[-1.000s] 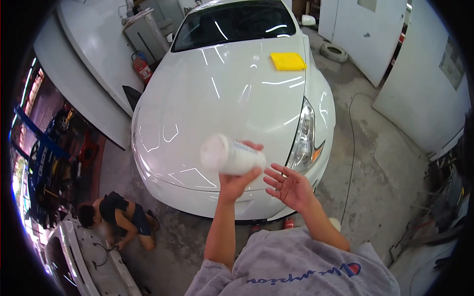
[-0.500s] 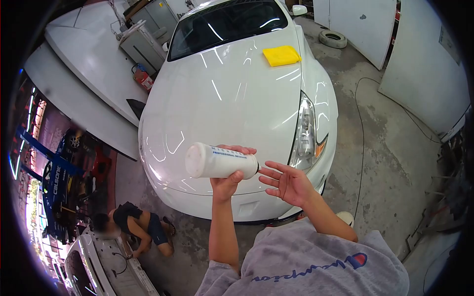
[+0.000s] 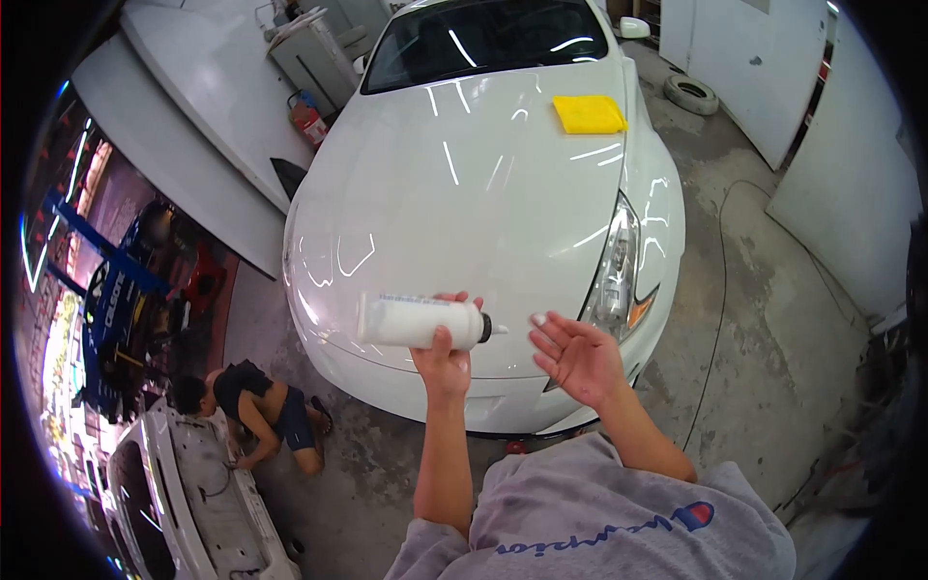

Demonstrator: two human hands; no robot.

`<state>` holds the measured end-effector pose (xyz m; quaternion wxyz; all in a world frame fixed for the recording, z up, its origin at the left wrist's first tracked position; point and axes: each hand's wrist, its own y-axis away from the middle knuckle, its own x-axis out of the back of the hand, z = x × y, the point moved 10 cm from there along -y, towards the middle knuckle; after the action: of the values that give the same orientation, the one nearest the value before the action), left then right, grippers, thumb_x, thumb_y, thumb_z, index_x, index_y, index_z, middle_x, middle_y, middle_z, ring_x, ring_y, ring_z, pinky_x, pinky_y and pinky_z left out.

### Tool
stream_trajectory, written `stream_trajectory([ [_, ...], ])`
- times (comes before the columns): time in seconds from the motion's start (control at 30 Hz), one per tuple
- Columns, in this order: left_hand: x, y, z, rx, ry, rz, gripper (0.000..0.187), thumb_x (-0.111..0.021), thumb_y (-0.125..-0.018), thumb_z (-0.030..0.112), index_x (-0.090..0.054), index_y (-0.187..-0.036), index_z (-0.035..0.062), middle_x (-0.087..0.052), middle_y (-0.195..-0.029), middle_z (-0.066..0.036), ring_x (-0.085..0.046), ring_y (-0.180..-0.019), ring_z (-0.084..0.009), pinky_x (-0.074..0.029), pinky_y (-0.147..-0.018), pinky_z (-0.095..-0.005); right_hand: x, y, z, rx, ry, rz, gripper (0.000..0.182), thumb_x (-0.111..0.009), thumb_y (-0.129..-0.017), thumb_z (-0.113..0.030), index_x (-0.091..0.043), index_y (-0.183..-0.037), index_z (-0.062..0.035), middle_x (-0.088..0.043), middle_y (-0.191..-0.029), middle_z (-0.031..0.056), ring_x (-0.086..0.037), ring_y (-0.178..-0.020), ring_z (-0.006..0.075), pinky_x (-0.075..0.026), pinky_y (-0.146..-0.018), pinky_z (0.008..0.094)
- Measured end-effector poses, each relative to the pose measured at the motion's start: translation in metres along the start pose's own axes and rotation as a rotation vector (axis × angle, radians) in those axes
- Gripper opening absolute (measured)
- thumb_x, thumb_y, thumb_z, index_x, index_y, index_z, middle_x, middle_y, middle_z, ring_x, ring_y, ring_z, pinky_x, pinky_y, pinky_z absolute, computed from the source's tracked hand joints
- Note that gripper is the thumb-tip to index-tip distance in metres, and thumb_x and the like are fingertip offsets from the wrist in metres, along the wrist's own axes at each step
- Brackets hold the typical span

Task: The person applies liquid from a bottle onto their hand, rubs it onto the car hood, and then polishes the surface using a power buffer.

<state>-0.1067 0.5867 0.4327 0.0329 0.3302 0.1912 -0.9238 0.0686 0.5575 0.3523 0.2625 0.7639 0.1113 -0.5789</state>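
My left hand [image 3: 444,363] is wrapped round a white squeeze bottle [image 3: 398,322] held on its side above the front of a white car's hood [image 3: 416,222]. The bottle's black cap and pale nozzle [image 3: 499,330] point right, toward my right hand [image 3: 583,362]. That hand is open, palm up, fingers spread and slightly curled, a short gap away from the nozzle. A small white dab [image 3: 538,318] shows at its fingertips. Farther up the hood lies a folded yellow cloth [image 3: 590,115].
At the lower left a person [image 3: 256,411] crouches beside a bare white car body part [image 3: 198,464]. A tire [image 3: 691,95] and a cable [image 3: 720,319] lie on the floor at right. A red fire extinguisher [image 3: 307,123] stands at the left.
The bottle has drawn back left from my right hand, so its nozzle now shows. A white dab is now visible on my right fingertips. The whole view has shifted slightly.
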Motion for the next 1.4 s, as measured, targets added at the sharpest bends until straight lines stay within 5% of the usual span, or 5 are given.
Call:
stream_trajectory([
  [0.67,0.223,0.442,-0.148,0.451,0.471,1.723,0.047,-0.064,-0.080,0.059,-0.058,-0.093,0.0144,-0.062,-0.078,-0.006,-0.059,-0.076,-0.0215,-0.045,-0.072,-0.0386,0.110,-0.227,-0.181,0.602,2.299,0.043,0.067,-0.045,-0.079,-0.001,-0.027,-0.143,-0.0061,-0.053,-0.140,0.0077,-0.035,-0.139,0.0324,-0.024,-0.115,0.0416],
  [0.8,0.221,0.484,-0.180,0.581,0.533,1.732,0.058,-0.059,-0.080,0.066,-0.059,-0.088,0.0088,-0.061,-0.080,-0.005,-0.057,-0.072,-0.0201,-0.042,-0.067,-0.0350,0.127,-0.189,-0.135,0.623,2.608,-0.332,0.062,-0.042,-0.081,-0.007,-0.030,-0.142,-0.0037,-0.055,-0.138,0.0083,-0.029,-0.142,0.0329,-0.012,-0.117,0.0499],
  [1.1,0.194,0.477,-0.196,0.752,0.449,1.645,0.078,-0.042,-0.080,0.077,-0.063,-0.100,0.0038,-0.063,-0.076,-0.005,-0.056,-0.077,-0.0212,-0.040,-0.077,-0.0376,0.176,-0.122,-0.049,0.607,2.998,-0.076,0.060,-0.050,-0.086,-0.015,-0.034,-0.142,-0.0013,-0.058,-0.134,0.0077,-0.032,-0.141,0.0345,-0.010,-0.117,0.0543],
  [1.17,0.198,0.475,-0.191,0.777,0.397,1.590,0.079,-0.041,-0.081,0.077,-0.063,-0.103,0.0038,-0.065,-0.078,-0.006,-0.058,-0.079,-0.0222,-0.040,-0.079,-0.0384,0.170,-0.105,-0.009,0.564,2.859,-0.515,0.058,-0.055,-0.087,-0.018,-0.039,-0.139,-0.0003,-0.054,-0.137,0.0101,-0.034,-0.139,0.0387,-0.010,-0.117,0.0544],
  [1.4,0.224,0.476,-0.174,0.796,0.244,1.554,0.079,-0.039,-0.083,0.075,-0.060,-0.102,0.0006,-0.068,-0.078,-0.011,-0.066,-0.088,-0.0273,-0.044,-0.088,-0.0400,0.094,-0.150,-0.122,0.983,2.487,-0.043,0.053,-0.047,-0.097,-0.013,-0.026,-0.145,-0.0014,-0.047,-0.142,0.0189,-0.044,-0.134,0.0309,-0.034,-0.109,0.0423],
])
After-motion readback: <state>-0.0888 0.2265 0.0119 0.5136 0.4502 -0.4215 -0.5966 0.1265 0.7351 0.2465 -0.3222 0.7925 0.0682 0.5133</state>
